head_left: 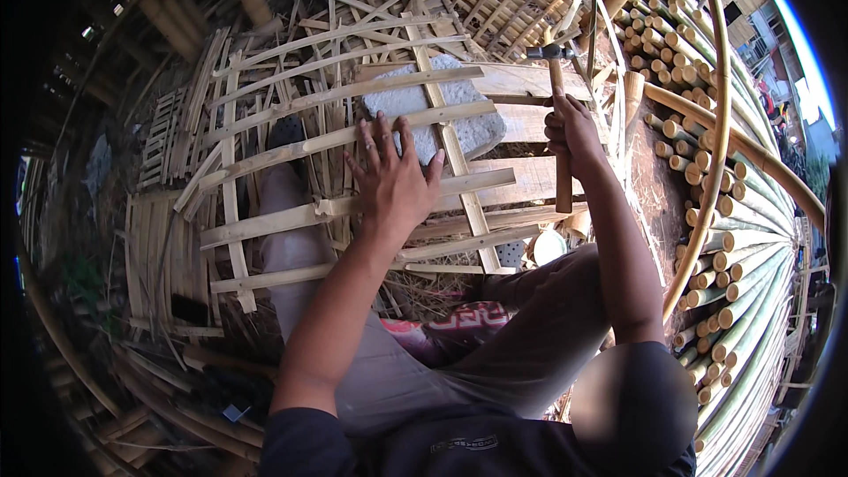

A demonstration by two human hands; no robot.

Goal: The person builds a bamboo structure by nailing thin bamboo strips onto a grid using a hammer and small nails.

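Note:
A frame of split bamboo slats (291, 152) lies across my legs, with several long slats crossing two uprights. Under its far right part rests a rough grey stone slab (477, 128), directly beneath the right upright (458, 159). My left hand (395, 178) lies on the frame with its fingers spread, fingertips over one long slat and the stone's near left edge. To the right of the frame, my right hand (576, 132) grips a hammer (556, 79) by its wooden handle. The hammer's dark head is raised at the far end, apart from the slats.
Wide wooden boards (530, 124) lie beneath and beyond the stone. A large stack of bamboo poles (733, 256) fills the right side, with a curved bamboo strip (720, 124) before it. Loose slats (177, 247) are piled at left. A small pale container (548, 247) stands by my right knee.

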